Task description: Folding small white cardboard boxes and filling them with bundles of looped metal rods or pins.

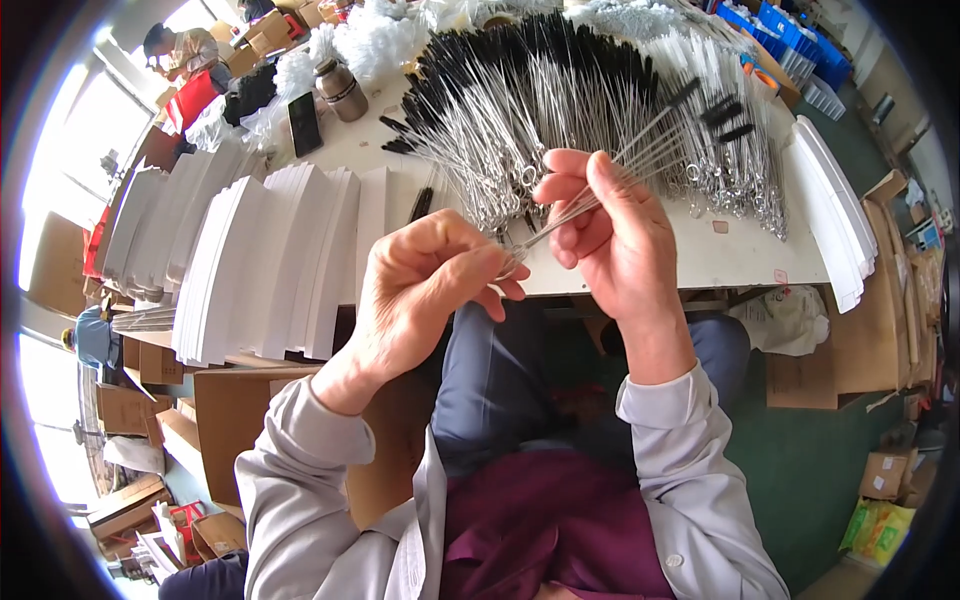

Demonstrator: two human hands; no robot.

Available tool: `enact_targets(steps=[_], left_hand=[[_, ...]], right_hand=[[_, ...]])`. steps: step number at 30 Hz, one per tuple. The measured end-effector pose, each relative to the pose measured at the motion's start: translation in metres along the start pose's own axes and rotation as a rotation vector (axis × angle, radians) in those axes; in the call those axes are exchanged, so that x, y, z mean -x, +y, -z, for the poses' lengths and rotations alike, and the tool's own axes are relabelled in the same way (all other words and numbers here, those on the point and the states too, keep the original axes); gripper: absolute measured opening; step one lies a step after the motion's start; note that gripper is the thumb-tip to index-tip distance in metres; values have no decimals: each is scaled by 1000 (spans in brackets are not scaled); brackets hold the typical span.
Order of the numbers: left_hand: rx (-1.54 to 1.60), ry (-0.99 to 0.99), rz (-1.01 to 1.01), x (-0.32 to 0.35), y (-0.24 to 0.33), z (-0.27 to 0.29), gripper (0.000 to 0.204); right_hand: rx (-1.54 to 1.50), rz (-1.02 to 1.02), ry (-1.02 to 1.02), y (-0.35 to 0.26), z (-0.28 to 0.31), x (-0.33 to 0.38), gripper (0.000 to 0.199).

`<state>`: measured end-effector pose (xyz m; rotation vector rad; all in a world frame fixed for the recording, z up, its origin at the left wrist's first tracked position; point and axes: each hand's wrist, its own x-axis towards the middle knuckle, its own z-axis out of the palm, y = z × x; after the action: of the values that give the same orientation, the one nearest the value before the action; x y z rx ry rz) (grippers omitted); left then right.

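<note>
Nearest to us we see our own lap, a dark maroon apron [540, 520] over grey-blue trousers, with pale grey sleeves [300, 480] coming up from the lower edge. Just beyond, in front of the near edge of the white worktable [720, 262], our two hands meet. The left hand [425, 285] is closed, thumb and forefinger pinched on the looped metal ends of a small bundle of thin twisted-wire brushes with black bristle tips [620, 160]. The right hand [615, 230] is curled around the same bundle a little farther along, fingers folded over the wires and thumb pressing on them, so the bundle runs from the left hand's pinch up and to the right, its black tips fanning out above the table (how many brushes it holds we cannot tell).

Farther on, across the middle of the table, lies a large heap of the same black-tipped wire brushes [520, 90]. To the left stand fanned stacks of white cardboard sheets [260, 255], and another white stack [830, 210] lies along the right edge. Behind the left stacks we see a black phone [305, 123] lying flat and a brown metal flask [342, 90] just beside it. Far right sit blue plastic crates [790, 35]; far left, another person [185, 50] is bent over brown cardboard boxes.
</note>
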<state>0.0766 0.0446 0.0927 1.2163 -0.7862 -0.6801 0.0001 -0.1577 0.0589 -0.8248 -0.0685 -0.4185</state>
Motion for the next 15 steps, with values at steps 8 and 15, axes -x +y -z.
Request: enact_targets(steps=[8, 15], left_hand=[[67, 190, 215, 0, -39, -9, 17], [168, 248, 262, 4, -60, -15, 17]], right_hand=[[127, -40, 57, -6, 29, 22, 26], [330, 48, 67, -3, 45, 36, 22]])
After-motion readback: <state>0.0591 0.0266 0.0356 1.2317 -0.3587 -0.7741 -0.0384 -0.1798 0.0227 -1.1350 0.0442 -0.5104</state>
